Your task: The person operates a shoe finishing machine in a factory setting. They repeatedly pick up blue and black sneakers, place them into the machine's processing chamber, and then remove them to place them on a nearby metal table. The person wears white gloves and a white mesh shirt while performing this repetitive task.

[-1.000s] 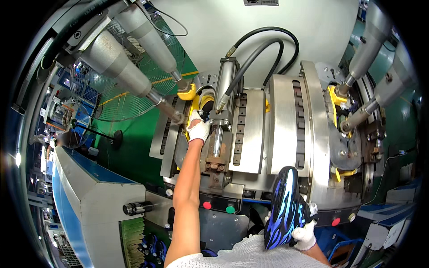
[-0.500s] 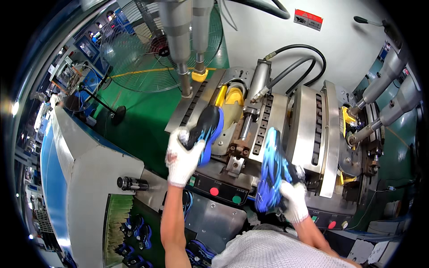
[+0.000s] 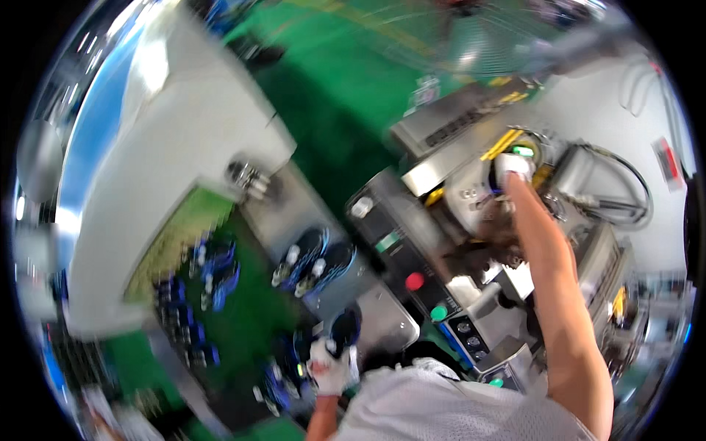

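Motion blurs the view. My left hand (image 3: 329,369), in a white glove, is low beside the metal shelf, closed around a dark shoe (image 3: 345,328) with blue edges. Other black and blue shoes lie just left of it. My right arm stretches out to the press, where my gloved right hand (image 3: 513,166) is over the near station (image 3: 465,192). A dark patch shows beside that hand, but its fingers and anything in them are hidden or smeared.
A pair of shoes (image 3: 315,259) rests on the metal shelf (image 3: 276,213). Several more shoes (image 3: 215,272) lie in the green-lined bin at left. The control panel (image 3: 401,253) has red and green buttons. A bottle (image 3: 246,178) stands by the white housing (image 3: 176,125).
The view has swung left and down. My left hand has gone from the press to the shelf with a shoe. My right hand has reached forward to the press station.
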{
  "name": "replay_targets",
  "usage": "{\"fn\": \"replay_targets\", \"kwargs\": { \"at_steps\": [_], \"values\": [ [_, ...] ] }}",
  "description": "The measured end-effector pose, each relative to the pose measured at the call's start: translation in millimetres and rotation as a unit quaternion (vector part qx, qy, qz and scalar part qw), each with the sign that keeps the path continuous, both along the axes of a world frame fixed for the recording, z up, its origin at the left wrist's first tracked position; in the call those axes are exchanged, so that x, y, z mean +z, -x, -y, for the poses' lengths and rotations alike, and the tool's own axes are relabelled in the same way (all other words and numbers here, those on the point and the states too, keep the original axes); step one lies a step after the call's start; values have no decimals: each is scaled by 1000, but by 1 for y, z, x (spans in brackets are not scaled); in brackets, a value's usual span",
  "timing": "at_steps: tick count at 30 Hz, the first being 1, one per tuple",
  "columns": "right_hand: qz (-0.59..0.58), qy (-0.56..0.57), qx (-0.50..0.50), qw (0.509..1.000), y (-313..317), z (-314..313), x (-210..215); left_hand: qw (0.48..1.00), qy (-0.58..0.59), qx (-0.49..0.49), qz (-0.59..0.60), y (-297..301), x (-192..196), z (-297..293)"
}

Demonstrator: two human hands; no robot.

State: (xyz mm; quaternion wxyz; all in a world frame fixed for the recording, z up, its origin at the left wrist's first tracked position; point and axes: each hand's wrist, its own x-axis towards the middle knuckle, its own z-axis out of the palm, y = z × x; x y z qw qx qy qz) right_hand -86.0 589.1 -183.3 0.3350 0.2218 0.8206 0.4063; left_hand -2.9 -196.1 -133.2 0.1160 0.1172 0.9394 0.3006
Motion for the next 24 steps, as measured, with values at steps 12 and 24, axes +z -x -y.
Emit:
{"fn": "replay_targets", "kwargs": {
  "at_steps": [12,24],
  "values": [
    [-612,509,-470,381,25,-23,6,994,-79,69,2,-68,-73,60],
    [-525,479,-65,701,-146,497,175,977,-103,172,-77,-75,-116,57]
  ]
}}
